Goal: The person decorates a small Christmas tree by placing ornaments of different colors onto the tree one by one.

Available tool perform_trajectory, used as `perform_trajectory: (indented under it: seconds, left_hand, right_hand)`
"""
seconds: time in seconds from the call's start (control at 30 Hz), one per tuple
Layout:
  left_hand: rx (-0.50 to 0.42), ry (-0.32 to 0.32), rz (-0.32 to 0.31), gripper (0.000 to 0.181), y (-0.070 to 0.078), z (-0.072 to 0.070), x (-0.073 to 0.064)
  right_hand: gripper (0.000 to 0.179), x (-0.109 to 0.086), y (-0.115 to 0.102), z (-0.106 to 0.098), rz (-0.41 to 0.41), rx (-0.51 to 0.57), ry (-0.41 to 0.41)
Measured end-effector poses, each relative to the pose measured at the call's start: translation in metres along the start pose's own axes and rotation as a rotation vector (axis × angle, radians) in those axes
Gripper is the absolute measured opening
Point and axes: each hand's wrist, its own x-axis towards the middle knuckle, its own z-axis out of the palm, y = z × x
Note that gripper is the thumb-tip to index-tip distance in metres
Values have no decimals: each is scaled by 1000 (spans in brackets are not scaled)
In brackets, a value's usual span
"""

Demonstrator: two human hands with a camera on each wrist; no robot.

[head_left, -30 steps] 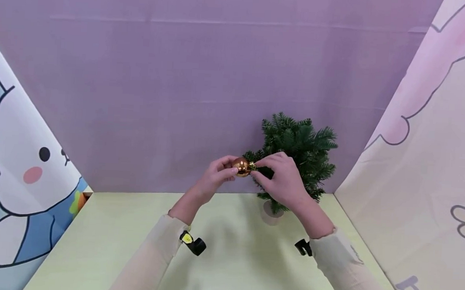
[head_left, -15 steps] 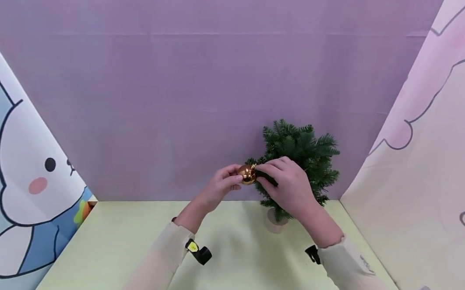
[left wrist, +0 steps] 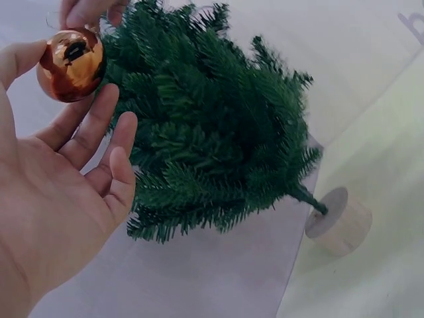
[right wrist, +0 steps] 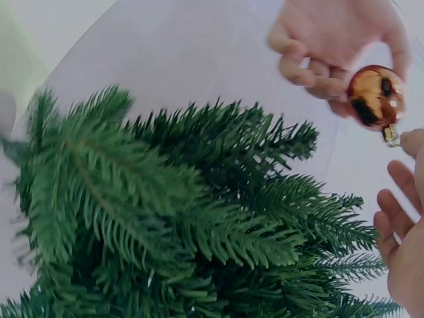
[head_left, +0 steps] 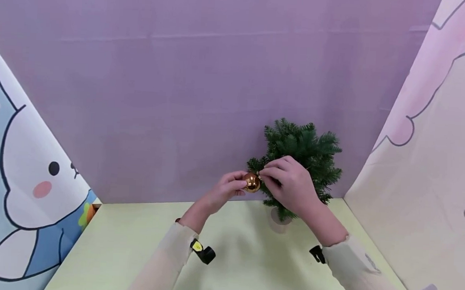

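A shiny copper-gold Christmas ball is held between the thumb and fingers of my left hand, just left of a small green Christmas tree. In the left wrist view the thumb and fingertips of the left hand grip the ball from its sides. My right hand pinches at the gold cap and loop on top of the ball. The right wrist view shows the cap right at the fingertips of the right hand. Behind the right hand, part of the tree is hidden.
The tree stands on a pale round base on a light yellow-green table. A purple backdrop rises behind it. Printed panels with cartoon figures flank the table, a left panel and a right panel.
Both hands and the ball have shifted slightly right and down in the head view, which has moved a little too. The right fingers have drawn closer together at the ball's cap.
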Motion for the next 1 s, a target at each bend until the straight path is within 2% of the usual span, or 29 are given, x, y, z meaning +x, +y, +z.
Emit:
perform_trajectory:
  seconds: [0.13, 0.27, 0.33, 0.47, 0.57, 0.63, 0.77, 1.0]
  left_hand:
    - [20, -18, -30, 39, -2, 0, -1]
    - [53, -20, -56, 38, -3, -2, -1]
    - [102, -9, -41, 37, 0, -2, 0]
    - [321, 84, 48, 37, 14, 10, 8]
    - [506, 176, 137, 33, 27, 24, 21]
    - [578, 221, 181, 28, 34, 32, 29]
    - [606, 259, 206, 20, 37, 37, 37]
    - [600, 265, 169, 14, 36, 32, 38]
  right_hand:
    - [5, 1, -4, 0, 152, 47, 32]
    - [4, 4, -8, -3, 247, 3, 22]
    - [4, 5, -9, -4, 283, -41, -1]
    - [6, 8, -10, -7, 313, -124, -57]
    - [9, 9, -8, -9, 321, -173, -88]
    - [11, 10, -6, -9, 343, -183, -97]
    - [12, 9, -4, -11, 393, -163, -114]
    - [12, 8, -7, -11, 421, -133, -136]
